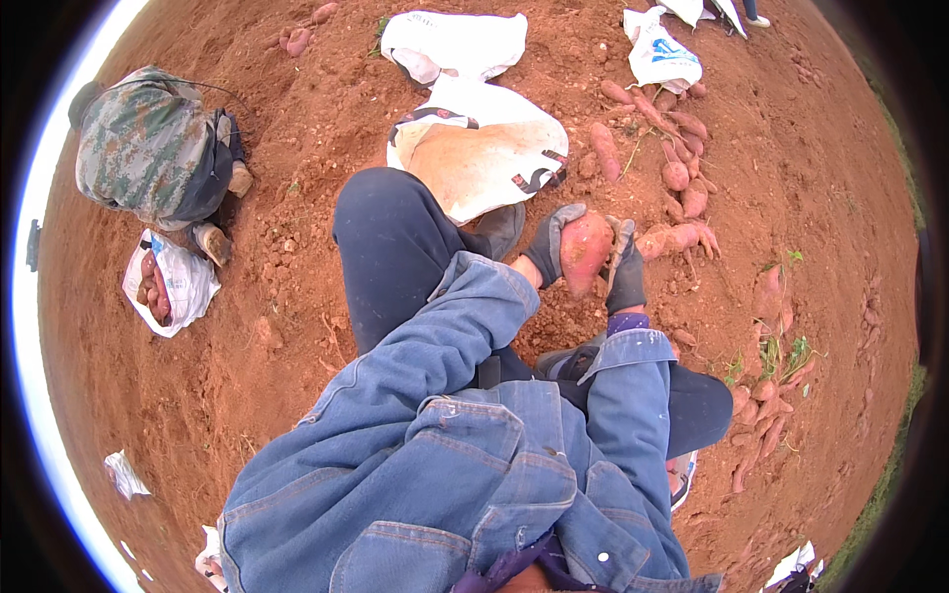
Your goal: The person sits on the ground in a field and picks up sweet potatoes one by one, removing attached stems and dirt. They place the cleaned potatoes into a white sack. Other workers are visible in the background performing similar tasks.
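Observation:
A large reddish sweet potato [585,253] is held up between my two gloved hands, over the soil in front of my crouched legs. On its left side, my left hand [550,244] in a dark grey glove is closed against it. My right hand [625,269], gloved the same way, grips the opposite side. Just beyond my left hand lies an open white sack [474,153] with soil-stained lining. Close to my right hand, a knobbly sweet potato [675,239] rests on the ground at the near end of a row of several others [676,175].
At the left, a person in a camouflage jacket [143,143] bends near a white sack of sweet potatoes [170,285]. More white sacks [458,44] lie at the far side. Right of my knee sits another sweet potato heap [766,400] with green stems. Reddish, cloddy soil surrounds everything.

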`<state>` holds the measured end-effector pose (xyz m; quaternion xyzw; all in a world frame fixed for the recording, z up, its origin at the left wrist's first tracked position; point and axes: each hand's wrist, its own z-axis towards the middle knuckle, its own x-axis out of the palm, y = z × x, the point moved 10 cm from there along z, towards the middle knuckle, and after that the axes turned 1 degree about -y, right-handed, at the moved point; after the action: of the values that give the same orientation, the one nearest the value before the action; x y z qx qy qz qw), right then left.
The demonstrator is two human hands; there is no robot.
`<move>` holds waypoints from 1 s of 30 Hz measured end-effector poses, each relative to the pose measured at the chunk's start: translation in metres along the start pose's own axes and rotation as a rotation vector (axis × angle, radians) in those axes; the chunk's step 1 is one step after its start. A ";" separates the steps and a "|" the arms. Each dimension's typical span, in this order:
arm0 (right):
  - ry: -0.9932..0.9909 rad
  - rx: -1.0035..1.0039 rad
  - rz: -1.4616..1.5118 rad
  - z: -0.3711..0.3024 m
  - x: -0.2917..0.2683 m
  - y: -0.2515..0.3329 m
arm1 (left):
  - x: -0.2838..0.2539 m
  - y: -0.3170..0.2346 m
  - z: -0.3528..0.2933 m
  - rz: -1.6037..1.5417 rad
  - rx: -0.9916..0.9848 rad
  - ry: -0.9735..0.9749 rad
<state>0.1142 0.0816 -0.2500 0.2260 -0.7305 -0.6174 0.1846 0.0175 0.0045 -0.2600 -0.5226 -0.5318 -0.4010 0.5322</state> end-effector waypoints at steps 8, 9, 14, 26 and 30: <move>-0.001 -0.182 -0.083 -0.011 -0.003 0.029 | 0.028 0.016 -0.015 -0.043 -0.160 -0.035; -0.018 0.028 0.189 -0.010 -0.006 0.010 | 0.030 0.019 -0.016 -0.081 -0.190 -0.054; -0.169 0.059 0.118 -0.011 -0.020 0.015 | 0.039 0.006 -0.011 0.106 -0.087 0.005; -0.106 -0.012 -0.123 -0.001 -0.028 -0.008 | 0.034 0.004 -0.007 0.729 0.033 0.087; 0.036 0.260 0.313 0.001 -0.012 -0.028 | 0.028 -0.014 -0.006 0.974 0.146 -0.064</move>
<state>0.1266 0.0848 -0.2776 0.1426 -0.8269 -0.4774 0.2608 0.0080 0.0006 -0.2303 -0.6839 -0.2687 -0.0512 0.6764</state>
